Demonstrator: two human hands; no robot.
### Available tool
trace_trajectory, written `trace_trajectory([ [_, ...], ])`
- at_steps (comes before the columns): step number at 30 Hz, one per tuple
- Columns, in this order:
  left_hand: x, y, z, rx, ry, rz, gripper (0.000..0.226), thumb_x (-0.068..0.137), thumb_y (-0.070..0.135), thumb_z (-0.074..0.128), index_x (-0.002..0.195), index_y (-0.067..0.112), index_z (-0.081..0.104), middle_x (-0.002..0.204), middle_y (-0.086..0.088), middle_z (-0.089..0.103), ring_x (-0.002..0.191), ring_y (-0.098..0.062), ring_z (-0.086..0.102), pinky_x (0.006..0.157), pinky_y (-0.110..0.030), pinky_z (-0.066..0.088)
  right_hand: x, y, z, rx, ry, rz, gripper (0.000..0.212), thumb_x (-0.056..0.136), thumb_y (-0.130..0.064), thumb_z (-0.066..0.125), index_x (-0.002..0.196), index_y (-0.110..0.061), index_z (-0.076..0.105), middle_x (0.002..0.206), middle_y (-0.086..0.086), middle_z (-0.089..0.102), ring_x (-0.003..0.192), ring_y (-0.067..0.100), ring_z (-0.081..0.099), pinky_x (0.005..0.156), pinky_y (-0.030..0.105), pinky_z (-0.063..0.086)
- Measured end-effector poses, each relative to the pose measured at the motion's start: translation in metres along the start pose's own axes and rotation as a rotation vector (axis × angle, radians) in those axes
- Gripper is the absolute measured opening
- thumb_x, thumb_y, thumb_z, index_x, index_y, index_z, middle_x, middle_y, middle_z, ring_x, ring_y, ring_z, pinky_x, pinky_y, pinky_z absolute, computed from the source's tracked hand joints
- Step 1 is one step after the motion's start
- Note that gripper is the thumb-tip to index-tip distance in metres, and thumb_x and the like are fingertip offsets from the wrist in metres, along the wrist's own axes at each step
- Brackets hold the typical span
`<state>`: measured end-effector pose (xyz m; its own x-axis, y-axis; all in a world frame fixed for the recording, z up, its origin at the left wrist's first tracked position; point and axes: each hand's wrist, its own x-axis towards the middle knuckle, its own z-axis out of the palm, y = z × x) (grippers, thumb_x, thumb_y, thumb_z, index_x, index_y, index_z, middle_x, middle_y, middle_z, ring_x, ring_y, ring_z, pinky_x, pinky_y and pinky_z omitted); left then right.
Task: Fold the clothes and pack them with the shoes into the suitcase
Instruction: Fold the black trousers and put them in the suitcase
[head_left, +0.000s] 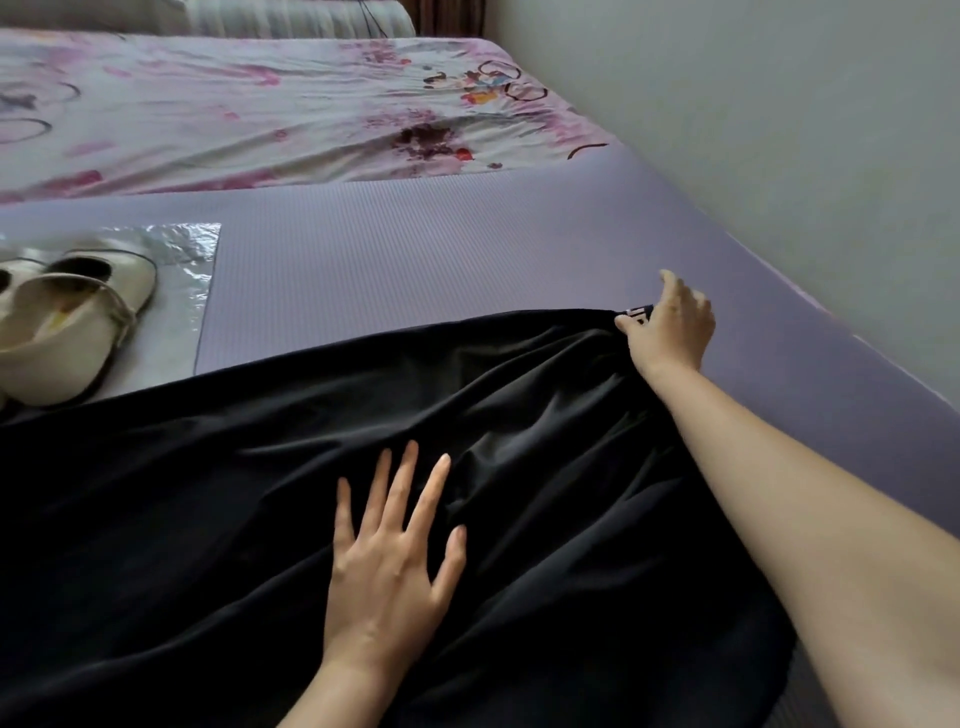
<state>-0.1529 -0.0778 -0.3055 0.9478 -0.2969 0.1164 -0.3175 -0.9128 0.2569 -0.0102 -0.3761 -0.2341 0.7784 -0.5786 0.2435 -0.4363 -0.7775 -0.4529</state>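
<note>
The black garment (363, 441) lies spread across the lower frame on the purple mat (415, 260); I judge it light, limp, slippery, best taken at corners. My right grip (670, 327) pinches its upper-right corner; left grip (387, 566) presses flat, fingers spread.

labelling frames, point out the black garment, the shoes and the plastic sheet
black garment (208, 493), head view, middle of cloth
shoes (67, 353), head view, nearer shoe
plastic sheet (200, 249), head view, bare right edge
</note>
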Motion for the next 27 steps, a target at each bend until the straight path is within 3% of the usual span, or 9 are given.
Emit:
trace_trajectory([
  [6,0.000,0.003,-0.009,-0.084,-0.074,-0.002,0.063,0.089,0.063,0.019,0.145,0.037,0.028,0.154,0.008,0.021,0.144,-0.013,0.015,0.116,-0.042,0.001,-0.011,-0.061,0.014,-0.040,-0.514,-0.374,0.062,0.093,-0.019,0.056,0.148,-0.018,0.028,0.153,0.015,0.028,0.143,0.025,0.022,0.118,0.038,0.015],
  [8,0.006,0.003,-0.023,-0.365,-0.062,-0.061,0.062,0.084,0.070,0.011,0.138,0.047,0.031,0.152,0.019,0.017,0.141,0.003,0.008,0.116,-0.029,-0.009,-0.016,-0.075,0.029,-0.177,-0.606,-0.377,0.065,0.096,-0.010,0.048,0.151,-0.019,0.016,0.156,0.016,0.017,0.146,0.025,0.010,0.118,0.037,0.006],
  [11,0.026,-0.018,-0.052,-0.952,0.018,-0.204,0.027,0.097,0.039,0.042,0.119,0.036,0.056,0.131,0.013,0.055,0.120,0.012,0.043,0.114,-0.022,0.022,-0.020,-0.080,0.038,-0.347,-0.548,-0.365,0.070,0.091,0.003,0.042,0.151,-0.017,0.014,0.153,0.015,0.026,0.144,0.026,0.018,0.119,0.040,0.002],
  [13,0.042,-0.053,-0.069,-0.810,0.219,-0.160,0.026,0.093,0.009,0.053,0.113,0.022,0.063,0.113,0.007,0.065,0.106,-0.003,0.058,0.100,-0.027,0.043,-0.024,-0.083,0.035,-0.454,-0.406,-0.432,0.063,0.088,0.003,0.044,0.146,-0.016,0.030,0.144,0.014,0.039,0.139,0.030,0.027,0.118,0.040,0.001],
  [16,0.068,-0.111,-0.084,-0.395,0.336,-0.155,0.037,0.084,-0.001,0.059,0.119,0.013,0.059,0.114,-0.007,0.060,0.110,-0.026,0.055,0.098,-0.039,0.042,-0.027,-0.082,0.025,-0.520,-0.203,-0.497,0.043,0.088,-0.001,0.047,0.125,-0.019,0.059,0.128,0.012,0.051,0.130,0.035,0.028,0.117,0.039,0.001],
  [20,0.090,-0.166,-0.096,-0.086,0.090,-0.264,0.071,0.081,0.014,0.069,0.143,0.011,0.035,0.139,-0.014,0.044,0.132,-0.032,0.036,0.112,-0.047,0.015,-0.027,-0.066,0.001,-0.251,0.011,-0.497,0.029,0.084,0.001,0.052,0.102,-0.009,0.072,0.106,0.013,0.064,0.116,0.033,0.041,0.116,0.035,0.008],
  [23,0.088,-0.184,-0.107,0.002,-0.080,-0.247,0.056,0.083,0.021,0.068,0.135,0.016,0.047,0.123,-0.010,0.061,0.122,-0.026,0.051,0.115,-0.046,0.004,-0.037,-0.054,-0.022,-0.079,0.052,-0.513,0.018,0.082,0.000,0.058,0.091,-0.005,0.073,0.093,0.017,0.066,0.107,0.031,0.052,0.117,0.032,0.003],
  [25,0.081,-0.182,-0.122,0.044,-0.028,-0.197,0.030,0.083,0.022,0.068,0.112,0.015,0.066,0.107,-0.012,0.067,0.105,-0.031,0.060,0.108,-0.046,0.025,-0.046,-0.041,-0.037,-0.053,0.080,-0.508,0.013,0.080,-0.002,0.062,0.087,-0.006,0.073,0.085,0.016,0.066,0.097,0.031,0.056,0.117,0.031,0.005],
  [27,0.068,-0.174,-0.140,-0.035,0.070,-0.167,0.019,0.081,0.024,0.070,0.098,0.014,0.070,0.096,-0.009,0.066,0.092,-0.033,0.061,0.084,-0.043,0.043,-0.055,-0.024,-0.051,-0.042,0.100,-0.512,0.013,0.078,-0.001,0.064,0.085,-0.007,0.073,0.081,0.014,0.068,0.088,0.033,0.057,0.116,0.031,0.009],
])
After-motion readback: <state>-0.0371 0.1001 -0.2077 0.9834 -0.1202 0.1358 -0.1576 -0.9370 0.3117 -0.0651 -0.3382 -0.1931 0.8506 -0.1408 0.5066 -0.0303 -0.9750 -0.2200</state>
